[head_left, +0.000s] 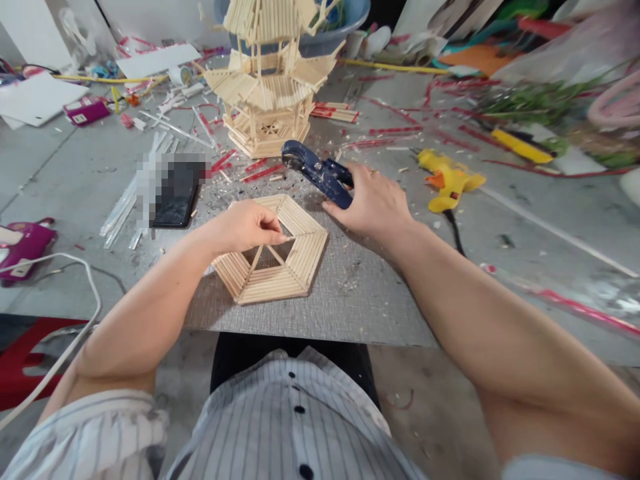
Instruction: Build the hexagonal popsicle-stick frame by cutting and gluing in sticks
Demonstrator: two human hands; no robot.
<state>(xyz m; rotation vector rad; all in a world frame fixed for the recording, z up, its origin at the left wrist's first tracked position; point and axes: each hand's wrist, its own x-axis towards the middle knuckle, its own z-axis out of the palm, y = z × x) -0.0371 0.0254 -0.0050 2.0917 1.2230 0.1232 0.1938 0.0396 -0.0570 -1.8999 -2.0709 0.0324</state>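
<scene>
A hexagonal panel of thin wooden sticks (305, 263), with spokes across its open middle, lies flat on the table in front of me. My left hand (245, 230) reaches over its left side, thumb and fingertips pinched at the end of a thin wooden stick (288, 239) near the panel's centre. My fingers cover part of that stick and of the panel's upper left. To the right of the panel, my right hand (377, 203) is wrapped around a dark blue hand cutter (320, 179), whose head points left, towards the stick tower (267, 93).
A phone (176, 197) and clear glue sticks (125, 190) lie left of the panel. On the right rests a yellow glue gun (447, 179) with its cord. Red-and-white strips (390, 130) and scraps litter the back. A white cable (93, 293) crosses the table's left edge.
</scene>
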